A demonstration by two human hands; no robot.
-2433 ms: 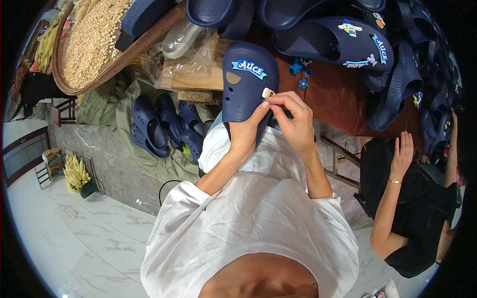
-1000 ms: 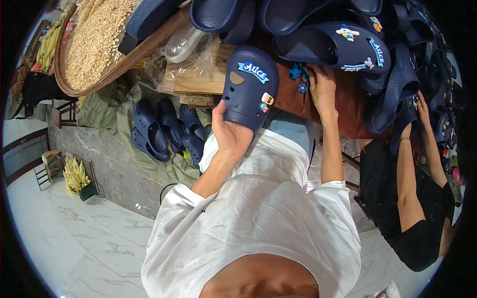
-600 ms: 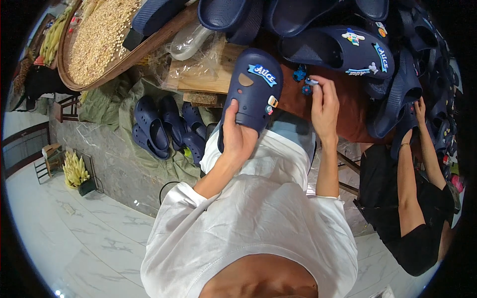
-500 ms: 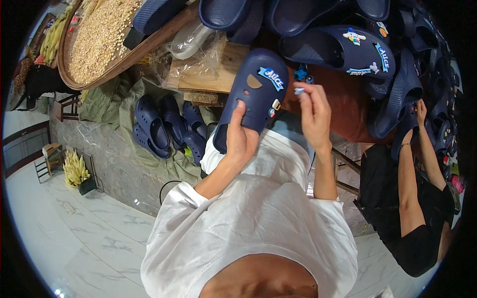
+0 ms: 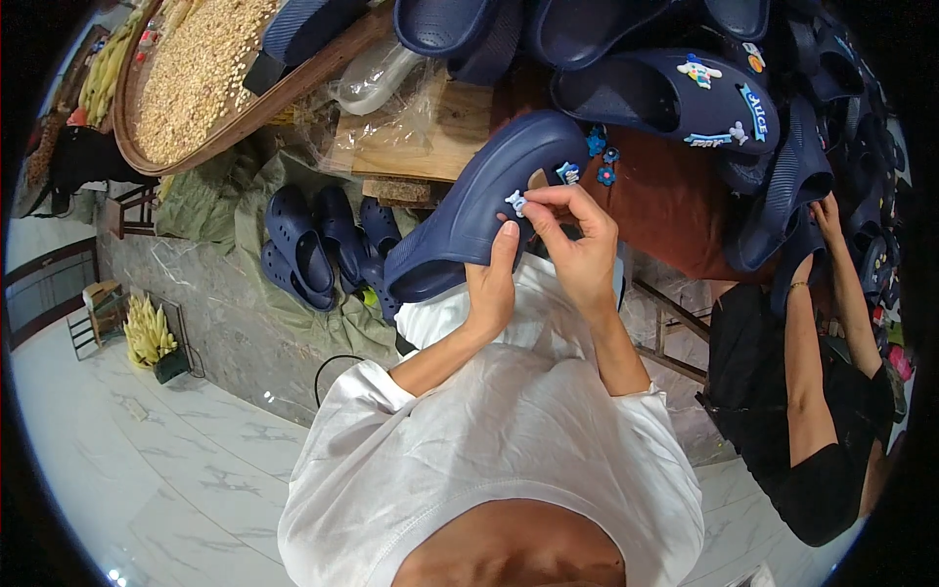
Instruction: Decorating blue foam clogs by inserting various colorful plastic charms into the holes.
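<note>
A dark blue clog [image 5: 460,210] is tilted on its side above my lap, its toe pointing up and to the right. My left hand [image 5: 492,284] grips it from below, the thumb lying on its upper. Between the thumb and fingertips of my right hand [image 5: 582,240] is a small white and blue shoe charm [image 5: 516,203], held against the clog's upper near its holes. A blue lettered charm [image 5: 568,173] sits on the clog close to a tan patch [image 5: 537,179]. Several blue flower charms [image 5: 607,166] lie just beyond the clog's toe.
Decorated dark blue clogs [image 5: 675,98] are piled at the far side and right. A co-worker's arms [image 5: 807,362] reach into that pile. A round tray of grain [image 5: 196,83] stands at the upper left, beside a wooden board [image 5: 421,137]. More clogs [image 5: 298,245] rest on green cloth.
My right hand has brought the charm down and left onto the clog. My left hand has turned the clog, its toe swinging right and its side facing up more.
</note>
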